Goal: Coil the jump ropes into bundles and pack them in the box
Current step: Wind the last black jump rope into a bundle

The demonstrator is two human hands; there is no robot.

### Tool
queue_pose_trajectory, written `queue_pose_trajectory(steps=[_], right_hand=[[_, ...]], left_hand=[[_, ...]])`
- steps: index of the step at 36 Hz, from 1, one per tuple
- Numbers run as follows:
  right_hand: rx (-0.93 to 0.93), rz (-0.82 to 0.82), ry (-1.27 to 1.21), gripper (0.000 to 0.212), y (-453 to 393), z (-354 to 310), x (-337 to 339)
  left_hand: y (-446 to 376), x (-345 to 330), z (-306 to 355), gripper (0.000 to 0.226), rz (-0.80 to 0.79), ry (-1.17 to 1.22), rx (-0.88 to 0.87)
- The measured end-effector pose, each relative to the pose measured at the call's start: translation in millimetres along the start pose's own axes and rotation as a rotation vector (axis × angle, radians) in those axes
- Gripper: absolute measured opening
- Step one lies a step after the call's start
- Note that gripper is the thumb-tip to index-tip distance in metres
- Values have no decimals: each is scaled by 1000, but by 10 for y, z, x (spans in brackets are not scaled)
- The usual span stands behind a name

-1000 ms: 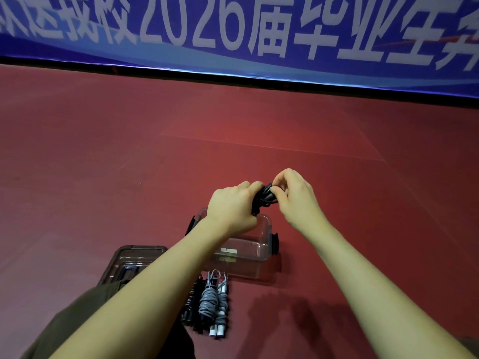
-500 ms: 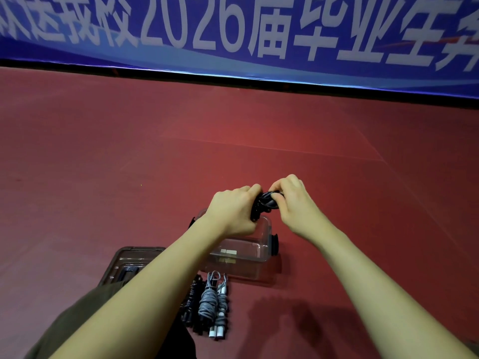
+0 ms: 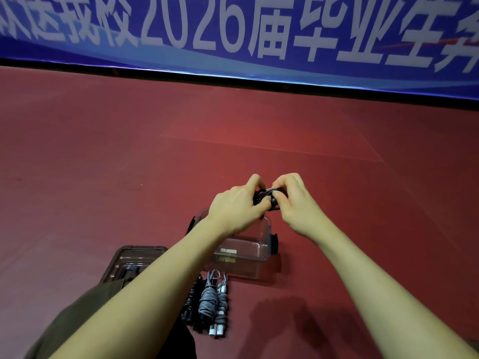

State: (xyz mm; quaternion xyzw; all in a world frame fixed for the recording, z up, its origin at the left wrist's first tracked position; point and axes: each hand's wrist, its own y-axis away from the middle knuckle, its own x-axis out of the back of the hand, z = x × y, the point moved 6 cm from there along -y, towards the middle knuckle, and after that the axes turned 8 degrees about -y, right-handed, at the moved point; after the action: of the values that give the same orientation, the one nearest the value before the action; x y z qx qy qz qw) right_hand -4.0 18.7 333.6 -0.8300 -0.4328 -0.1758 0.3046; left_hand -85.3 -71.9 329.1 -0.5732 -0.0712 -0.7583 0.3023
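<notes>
Both my hands hold a black jump rope [image 3: 265,198] bunched between them in the air above the clear plastic box [image 3: 261,244]. My left hand [image 3: 236,208] grips the bundle from the left, fingers curled round it. My right hand [image 3: 295,200] pinches the cord from the right with thumb and fingertips. Most of the rope is hidden by my fingers. The box stands open on the red floor. Near its front lie coiled bundles: grey ropes with white handles [image 3: 213,304] and black ones [image 3: 191,301].
The box's dark lid [image 3: 134,260] lies on the floor left of the box, partly behind my left forearm. My knee in olive cloth [image 3: 85,322] fills the lower left. A blue banner [image 3: 233,35] runs along the far wall.
Both hands stay at the black rope above the box. My right hand has shifted closer to the left and its fingers have worked round the cord; my left forefinger has lifted.
</notes>
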Motion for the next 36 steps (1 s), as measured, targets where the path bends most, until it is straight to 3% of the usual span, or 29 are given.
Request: queue_pose_trajectory(steps=[5, 17, 21, 25, 30, 36], right_hand=[[17, 33, 36, 5, 16, -20, -17], [-50, 171, -151, 14, -32, 35, 22], [-92, 154, -420, 25, -68, 33, 95], [-164, 109, -687, 21, -77, 78, 98], [-185, 38, -891, 29, -45, 125, 30], [-209, -28, -993, 19, -49, 135, 44]], left_hand=[[9, -4, 12, 17, -11, 47, 24], [22, -15, 70, 9, -14, 198, 18], [20, -2, 68, 8, -6, 280, 25], [30, 1, 64, 7, -14, 381, 34], [11, -1, 23, 9, -37, 578, 49], [48, 6, 64, 9, -59, 614, 35]])
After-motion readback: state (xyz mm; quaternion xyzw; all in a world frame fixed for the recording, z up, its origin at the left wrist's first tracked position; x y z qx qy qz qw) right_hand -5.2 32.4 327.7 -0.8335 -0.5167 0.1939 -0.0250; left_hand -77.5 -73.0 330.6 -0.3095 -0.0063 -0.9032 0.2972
